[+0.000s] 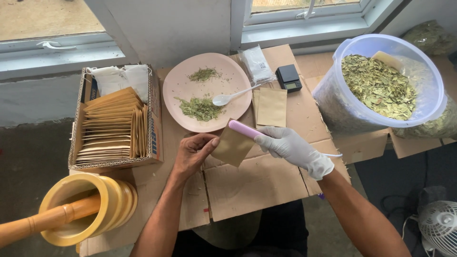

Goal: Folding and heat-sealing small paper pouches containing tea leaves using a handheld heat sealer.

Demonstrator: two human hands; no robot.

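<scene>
Head view, left hand: the bare left hand (pixel 193 151) pinches the left edge of a small flat brown paper pouch (pixel 233 146), fingers (pixel 209 142) closed together on it.
Head view, right hand: the white-gloved right hand (pixel 290 146) is wrapped around a slim lilac wand-shaped tool (pixel 242 128), fingers clamped on its handle.
Where the pouch is: held just above the flattened brown cardboard counter (pixel 257 183), between the two hands, tilted like a diamond.
Key relation: the lilac tool's long axis runs from the glove up and left, its tip at the pouch's upper edge; the pouch lies right of the bare fingers and left of the glove, touching both.
Nearer hand: both are on it, the left one actually gripping.
Around: a round pink plate (pixel 178 85) with green crushed leaves and a white spoon (pixel 231 96) sits just behind.
</scene>
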